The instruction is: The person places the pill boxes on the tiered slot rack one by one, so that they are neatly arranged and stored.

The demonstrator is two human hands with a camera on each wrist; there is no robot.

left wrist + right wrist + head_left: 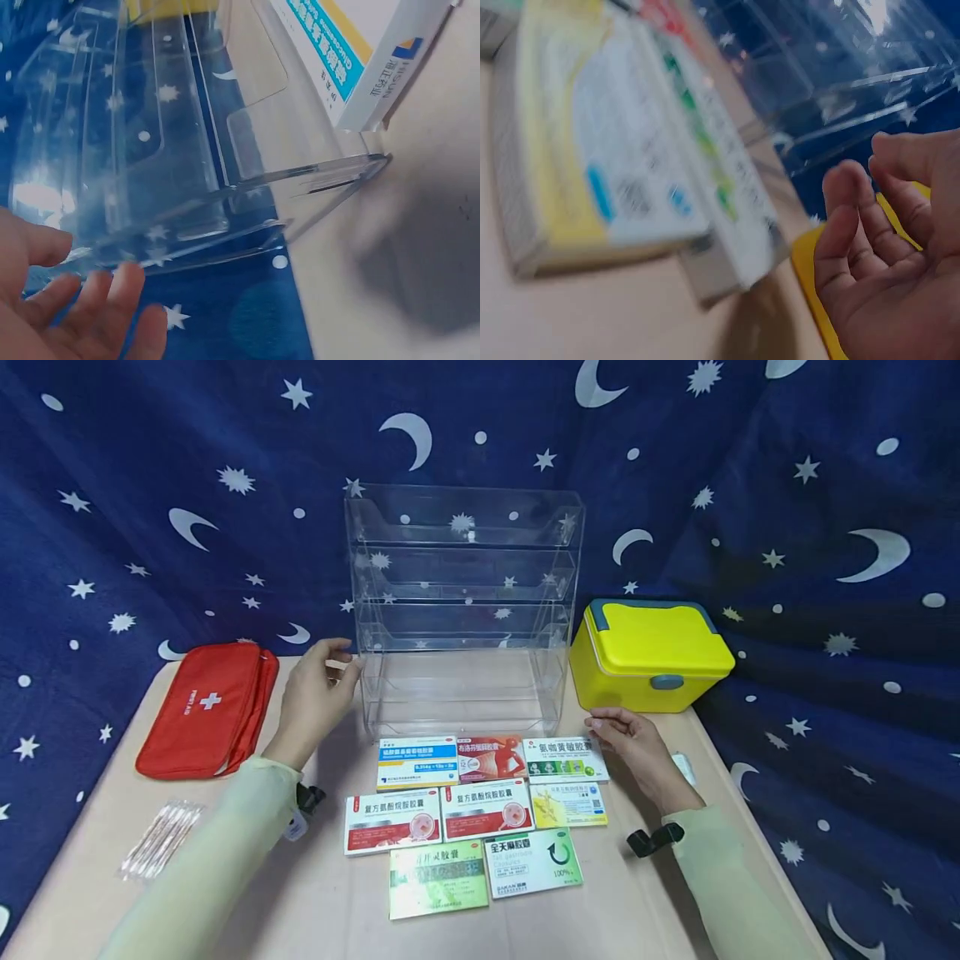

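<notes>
Rack (pixel 465 639), clear and four-tiered, stands upright on the table (pixel 322 906), eight medicine boxes (pixel 487 812) lying before it in three rows. The left hand (pixel 318 692) is at its left side, fingers loosely bent, thumb apart from them; whether it touches, I cannot tell. The right hand (pixel 636 753), fingers relaxed and gripping nothing, is just beside the rear-right box (pixel 564 760), in front of the yellow case (pixel 652 647).

Left hand (pixel 315 695) and right hand (pixel 639 756): bare. Left sleeve (pixel 236 835) and right sleeve (pixel 723 868): long, plain, pale yellow-green fabric, each ending in a cuff near the wrist. Left wrist unit (pixel 310 797) and right wrist unit (pixel 655 840): small, black, compact housings, one per wrist, located at the cuff. Markings on the housings: too small to discern.
</notes>
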